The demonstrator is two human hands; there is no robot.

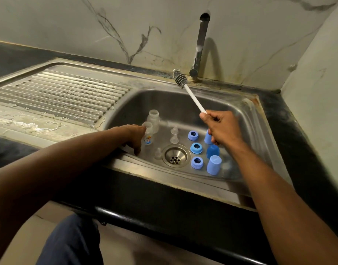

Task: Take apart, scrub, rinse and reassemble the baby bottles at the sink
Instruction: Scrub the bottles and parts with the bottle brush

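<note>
Two clear baby bottles stand open-topped at the left of the steel sink basin point(183, 100): a near one with a printed picture point(148, 135) and one behind it point(153, 119). My left hand point(134, 137) is at the near bottle, fingers reaching down beside it; whether it grips the bottle I cannot tell. My right hand point(220, 127) grips the white handle of a grey bottle brush point(180, 78), head raised toward the tap. Three clear teats point(174, 134), three blue rings point(196, 147) and three blue caps point(214, 165) sit around the drain point(176, 156).
A steel tap point(200, 44) rises behind the basin; no water runs. A wet ribbed drainboard point(59, 88) lies to the left. Black countertop point(290, 115) surrounds the sink, with a marble wall behind and at the right.
</note>
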